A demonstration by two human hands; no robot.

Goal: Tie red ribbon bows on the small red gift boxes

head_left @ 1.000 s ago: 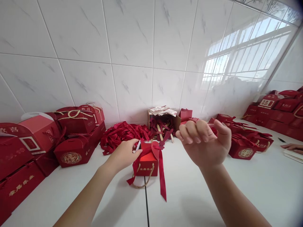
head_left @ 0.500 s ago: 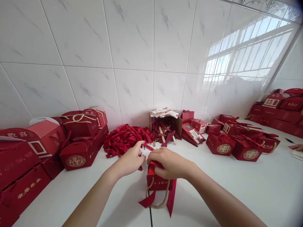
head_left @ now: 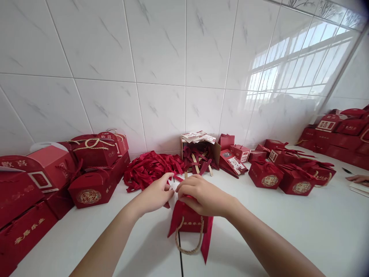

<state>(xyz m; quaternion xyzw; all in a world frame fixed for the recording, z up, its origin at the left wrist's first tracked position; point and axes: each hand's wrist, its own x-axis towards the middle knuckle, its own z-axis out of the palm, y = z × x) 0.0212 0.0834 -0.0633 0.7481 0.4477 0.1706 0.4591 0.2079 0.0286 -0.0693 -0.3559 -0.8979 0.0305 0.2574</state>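
A small red box with gold characters stands at the front middle of the white table, a twisted rope handle hanging down its near side. Red ribbon hangs at both sides of it. Over the top of the box is my right hand, its fingers curled down and closed; what they grip is hidden. My left hand is just left of the box top, thumb and fingers bent inward, with the fingertips partly hidden.
A heap of red ribbon and an open carton of ribbon pieces lie by the wall. Red boxes are stacked left, more stand right. Another person's hand is at the far right.
The left ribbon end now lies up against the box front instead of spreading out on the left. The red inside of the box top no longer shows. Both hands have shifted slightly left.
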